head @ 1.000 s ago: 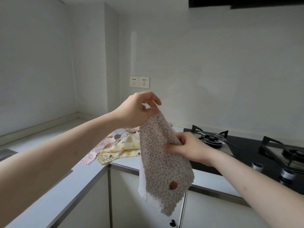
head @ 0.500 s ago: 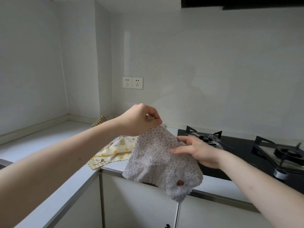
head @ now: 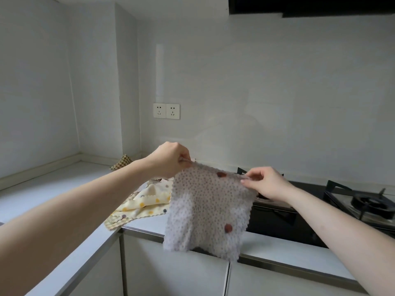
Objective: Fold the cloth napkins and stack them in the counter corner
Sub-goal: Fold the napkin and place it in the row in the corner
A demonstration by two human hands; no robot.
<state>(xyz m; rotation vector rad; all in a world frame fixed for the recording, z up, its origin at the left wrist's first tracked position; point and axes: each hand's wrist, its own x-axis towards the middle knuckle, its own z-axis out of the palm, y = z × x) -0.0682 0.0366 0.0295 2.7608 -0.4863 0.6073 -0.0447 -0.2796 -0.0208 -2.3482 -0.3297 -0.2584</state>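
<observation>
A white napkin with small grey dots and a few brown spots [head: 207, 212] hangs spread in the air in front of the counter edge. My left hand [head: 168, 160] pinches its top left corner and my right hand [head: 265, 184] pinches its top right corner. Behind it a cream napkin with coloured dots [head: 145, 204] lies crumpled on the counter [head: 53, 189]. A folded brown checked napkin [head: 121, 162] leans in the counter corner by the wall.
A black gas hob [head: 342, 208] with pan supports sits on the right of the counter. Two wall sockets [head: 166, 111] are above the counter. White cabinet doors [head: 175, 274] stand below the counter edge.
My right hand slid from the napkin's middle to its top right corner and rose. The napkin went from hanging by one corner to spread wide between both hands.
</observation>
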